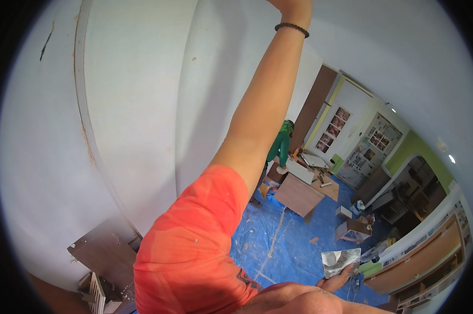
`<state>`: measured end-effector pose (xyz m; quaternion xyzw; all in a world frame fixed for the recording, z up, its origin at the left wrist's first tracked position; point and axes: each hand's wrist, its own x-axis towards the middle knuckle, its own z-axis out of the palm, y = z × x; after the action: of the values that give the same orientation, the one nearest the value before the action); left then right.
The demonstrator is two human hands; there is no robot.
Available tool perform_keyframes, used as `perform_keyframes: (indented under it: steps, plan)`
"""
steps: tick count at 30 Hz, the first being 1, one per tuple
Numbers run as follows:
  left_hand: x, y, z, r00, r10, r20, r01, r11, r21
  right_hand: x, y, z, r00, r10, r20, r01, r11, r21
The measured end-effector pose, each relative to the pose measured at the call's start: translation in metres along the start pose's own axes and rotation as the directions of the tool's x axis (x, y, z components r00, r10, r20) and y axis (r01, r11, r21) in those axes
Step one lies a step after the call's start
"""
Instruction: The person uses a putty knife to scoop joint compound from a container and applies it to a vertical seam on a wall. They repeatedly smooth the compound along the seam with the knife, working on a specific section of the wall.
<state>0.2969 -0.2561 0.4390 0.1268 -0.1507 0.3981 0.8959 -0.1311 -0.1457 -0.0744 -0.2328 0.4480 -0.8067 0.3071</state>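
The person's right hand is clamped on the lower edge of a silver sheet smeared with grey, which stands up from its fingers, with blue tarp on the floor beyond. The left hand is raised high above it, a dark bracelet at its wrist and a pale wall to its left; its fingers run out of view, so whether they are apart or together cannot be told.

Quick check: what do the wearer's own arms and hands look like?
Left arm: loose, short orange-red sleeve, bare below it, with a dark beaded bracelet. Left hand: mostly out of frame. Right hand: bare where visible.
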Motion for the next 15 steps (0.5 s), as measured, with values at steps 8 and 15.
perform_keyframes:
  steps: [8,15]
  plan:
    - [0.006,-0.013,0.016,0.998,-0.063,-0.007,0.064,0.996,0.065,-0.008,-0.008,0.004,0.999,0.02,-0.033,-0.02,1.0,0.008]
    - [0.01,-0.01,0.031,0.992,-0.119,-0.048,0.122,0.991,0.051,-0.003,-0.003,0.002,0.999,0.031,-0.022,-0.031,0.999,0.036]
